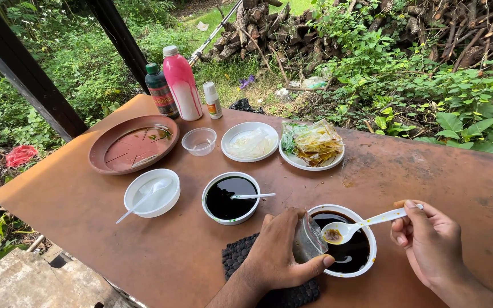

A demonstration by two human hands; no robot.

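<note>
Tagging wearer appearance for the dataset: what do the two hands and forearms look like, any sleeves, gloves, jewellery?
Both bare. The left hand and right hand wear no gloves, rings or watch that show. Forearms are uncovered to the frame edge, with no sleeve or cuff in view. Nails short and unpainted where visible. No markings or bandages seen.

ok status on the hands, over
Left hand tilts small clear plastic cup. Right hand holds white plastic spoon over white bowl of dark liquid. Nothing obstructing.

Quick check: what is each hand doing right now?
Left hand: closed around a small clear plastic cup, tilted over the bowl.
Right hand: pinching a white plastic spoon by its handle.
</note>
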